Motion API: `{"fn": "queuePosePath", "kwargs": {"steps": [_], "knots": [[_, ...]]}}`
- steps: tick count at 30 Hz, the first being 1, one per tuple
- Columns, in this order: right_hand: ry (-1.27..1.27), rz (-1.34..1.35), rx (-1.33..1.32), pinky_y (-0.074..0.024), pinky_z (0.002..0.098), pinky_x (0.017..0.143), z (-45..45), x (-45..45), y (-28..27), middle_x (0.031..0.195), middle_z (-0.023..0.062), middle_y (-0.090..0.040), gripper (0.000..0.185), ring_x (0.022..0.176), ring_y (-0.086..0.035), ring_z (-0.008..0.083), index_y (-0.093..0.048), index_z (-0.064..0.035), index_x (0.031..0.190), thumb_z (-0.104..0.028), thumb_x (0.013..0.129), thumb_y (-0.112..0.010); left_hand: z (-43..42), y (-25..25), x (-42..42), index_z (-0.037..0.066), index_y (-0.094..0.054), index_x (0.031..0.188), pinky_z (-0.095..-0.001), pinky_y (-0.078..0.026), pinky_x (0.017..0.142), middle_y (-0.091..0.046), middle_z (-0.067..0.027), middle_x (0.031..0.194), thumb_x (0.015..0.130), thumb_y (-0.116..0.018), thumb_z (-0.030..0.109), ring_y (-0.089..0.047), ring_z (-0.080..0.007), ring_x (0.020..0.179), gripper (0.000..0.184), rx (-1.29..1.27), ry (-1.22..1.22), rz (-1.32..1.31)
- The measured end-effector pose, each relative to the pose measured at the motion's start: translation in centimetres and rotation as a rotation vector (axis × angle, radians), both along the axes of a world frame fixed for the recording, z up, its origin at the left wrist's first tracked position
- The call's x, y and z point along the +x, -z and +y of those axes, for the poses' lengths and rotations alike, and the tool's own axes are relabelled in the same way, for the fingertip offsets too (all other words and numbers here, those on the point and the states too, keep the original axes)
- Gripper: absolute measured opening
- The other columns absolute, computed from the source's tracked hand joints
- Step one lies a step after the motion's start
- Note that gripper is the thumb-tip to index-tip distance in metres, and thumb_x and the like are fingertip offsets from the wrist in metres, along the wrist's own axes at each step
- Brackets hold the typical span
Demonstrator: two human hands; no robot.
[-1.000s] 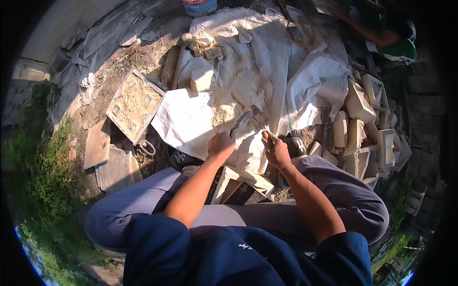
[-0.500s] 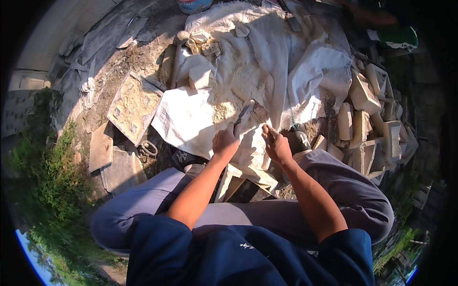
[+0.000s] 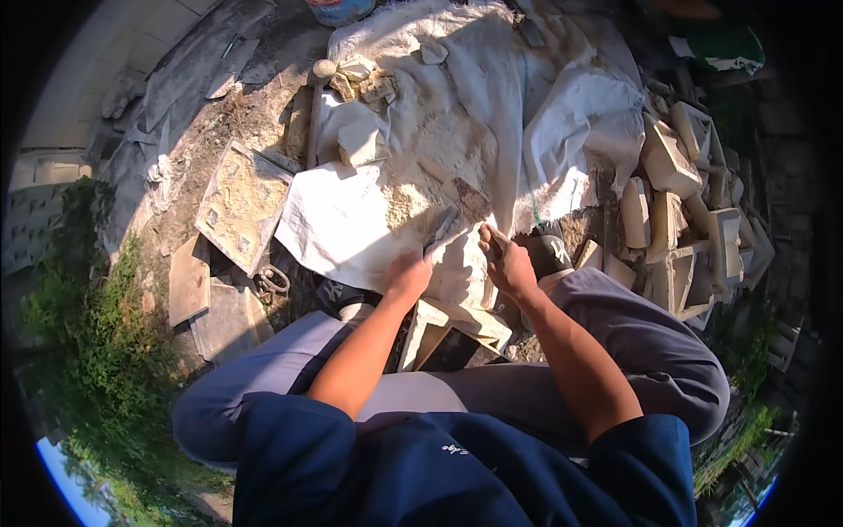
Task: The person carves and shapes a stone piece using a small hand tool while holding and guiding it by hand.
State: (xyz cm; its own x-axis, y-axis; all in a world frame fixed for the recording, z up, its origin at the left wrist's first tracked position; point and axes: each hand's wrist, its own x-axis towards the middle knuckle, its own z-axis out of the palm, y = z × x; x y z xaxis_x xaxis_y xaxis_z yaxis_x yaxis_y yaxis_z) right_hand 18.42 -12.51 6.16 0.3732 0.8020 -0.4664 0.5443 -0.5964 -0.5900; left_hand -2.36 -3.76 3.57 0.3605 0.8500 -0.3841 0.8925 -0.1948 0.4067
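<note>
My left hand (image 3: 409, 274) is closed round the handle of a narrow, flat metal trowel (image 3: 443, 222). Its blade lies low over the white sack sheet (image 3: 320, 211), beside a heap of pale crumbly powder (image 3: 411, 207). In my right hand (image 3: 510, 267) is the handle of a second trowel with a brownish, stained blade (image 3: 471, 199), angled up and leftward. The two blades are close together; I cannot tell whether they touch. Below my hands, between my legs, sits a pale hollow block (image 3: 470, 321) with a dark opening.
Pale hollow blocks (image 3: 672, 171) are piled at the right. A powder-covered tray (image 3: 237, 211) and flat slabs (image 3: 189, 281) lie left. A hammer (image 3: 324, 70), rough stone chunks (image 3: 378, 86) and a squared block (image 3: 362, 142) rest farther off. A green bucket (image 3: 738, 51) stands top right.
My left hand and its trowel have shifted slightly down and left, and the blade no longer gleams in the sun. My right hand has hardly moved. The view has tilted a little.
</note>
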Motion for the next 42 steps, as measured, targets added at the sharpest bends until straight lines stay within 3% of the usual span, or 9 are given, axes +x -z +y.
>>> {"fn": "queuePosePath", "kwargs": {"steps": [5, 11, 13, 14, 17, 20, 24, 31, 42], "knots": [[0.051, 0.081, 0.010, -0.0532, 0.0437, 0.083, 1.1, 0.1, -3.3, 0.104, 0.0288, -0.067, 0.041, 0.105, -0.062, 0.0439, -0.060, -0.0093, 0.133, -0.030, 0.098, -0.061, 1.8, -3.1, 1.8, 0.002, -0.069, 0.099, -0.0541, -0.052, 0.083, -0.069, -0.0304, 0.093, 0.101, -0.048, 0.044, -0.067, -0.0479, 0.093, 0.048, -0.226, -0.097, 0.101], [0.058, 0.062, 0.080, -0.0536, 0.0433, 0.082, 0.6, -0.1, -2.0, 0.103, 0.0294, -0.066, 0.043, 0.104, -0.062, 0.0442, -0.059, -0.0056, 0.133, -0.028, 0.097, -0.063, 1.0, -1.7, 1.1, 0.003, -0.067, 0.097, -0.0543, -0.052, 0.082, -0.070, -0.0281, 0.090, 0.100, -0.051, 0.046, -0.067, -0.0472, 0.091, 0.046, -0.062, -0.133, 0.000], [0.062, 0.085, 0.063, -0.0537, 0.0430, 0.081, 0.9, 0.0, -2.6, 0.102, 0.0301, -0.066, 0.042, 0.104, -0.062, 0.0439, -0.060, -0.0067, 0.133, -0.028, 0.097, -0.063, -0.7, 1.2, -0.8, 0.000, -0.066, 0.092, -0.0561, -0.051, 0.072, -0.067, -0.0311, 0.082, 0.100, -0.051, 0.045, -0.066, -0.0496, 0.085, 0.048, 0.039, -0.009, -0.019], [0.062, 0.085, 0.069, -0.0536, 0.0430, 0.081, 1.2, 0.2, -2.8, 0.102, 0.0300, -0.066, 0.042, 0.104, -0.062, 0.0439, -0.060, -0.0067, 0.132, -0.028, 0.097, -0.062, -0.5, 0.5, -0.3, -0.001, -0.068, 0.094, -0.0552, -0.052, 0.075, -0.068, -0.0318, 0.089, 0.100, -0.050, 0.050, -0.066, -0.0493, 0.090, 0.055, -0.018, -0.048, -0.026], [0.050, 0.064, 0.043, -0.0537, 0.0423, 0.080, 0.8, 0.1, -2.1, 0.100, 0.0292, -0.066, 0.040, 0.104, -0.062, 0.0435, -0.060, -0.0078, 0.132, -0.028, 0.097, -0.062, 1.6, -3.4, 0.8, 0.000, -0.071, 0.097, -0.0513, -0.054, 0.081, -0.071, -0.0274, 0.093, 0.099, -0.051, 0.048, -0.069, -0.0452, 0.092, 0.052, -0.187, -0.052, 0.077], [0.071, 0.018, 0.151, -0.0544, 0.0410, 0.077, 0.7, -0.5, -1.7, 0.096, 0.0288, -0.067, 0.040, 0.096, -0.065, 0.0446, -0.061, -0.0115, 0.133, -0.028, 0.097, -0.063, 2.6, -4.0, 1.1, -0.001, -0.073, 0.094, -0.0524, -0.054, 0.080, -0.070, -0.0290, 0.088, 0.100, -0.048, 0.049, -0.069, -0.0469, 0.088, 0.056, -0.106, -0.182, 0.081], [0.069, 0.008, 0.049, -0.0540, 0.0438, 0.079, 2.1, -1.1, -2.3, 0.093, 0.0276, -0.068, 0.042, 0.092, -0.066, 0.0453, -0.059, -0.0133, 0.135, -0.030, 0.097, -0.062, 3.4, -2.9, -0.2, 0.001, -0.071, 0.094, -0.0554, -0.053, 0.077, -0.069, -0.0295, 0.084, 0.101, -0.045, 0.049, -0.068, -0.0490, 0.086, 0.055, 0.042, -0.368, -0.097], [-0.060, 0.050, 0.096, -0.0531, 0.0485, 0.083, 2.5, -1.7, -1.7, 0.106, 0.0245, -0.068, 0.041, 0.099, -0.063, 0.0458, -0.059, -0.0190, 0.134, -0.036, 0.097, -0.059, 3.3, -1.0, -2.0, 0.003, -0.069, 0.100, -0.0569, -0.052, 0.076, -0.068, -0.0296, 0.082, 0.101, -0.046, 0.049, -0.066, -0.0504, 0.084, 0.052, 0.069, -0.331, -0.004], [-0.035, 0.071, 0.018, -0.0524, 0.0477, 0.083, 3.0, -0.8, -1.0, 0.102, 0.0247, -0.068, 0.038, 0.099, -0.064, 0.0453, -0.062, -0.0155, 0.131, -0.031, 0.096, -0.062, 2.7, -0.4, 0.6, 0.002, -0.071, 0.104, -0.0556, -0.053, 0.078, -0.069, -0.0299, 0.084, 0.100, -0.046, 0.050, -0.068, -0.0492, 0.085, 0.053, -0.089, -0.179, -0.017]]}}
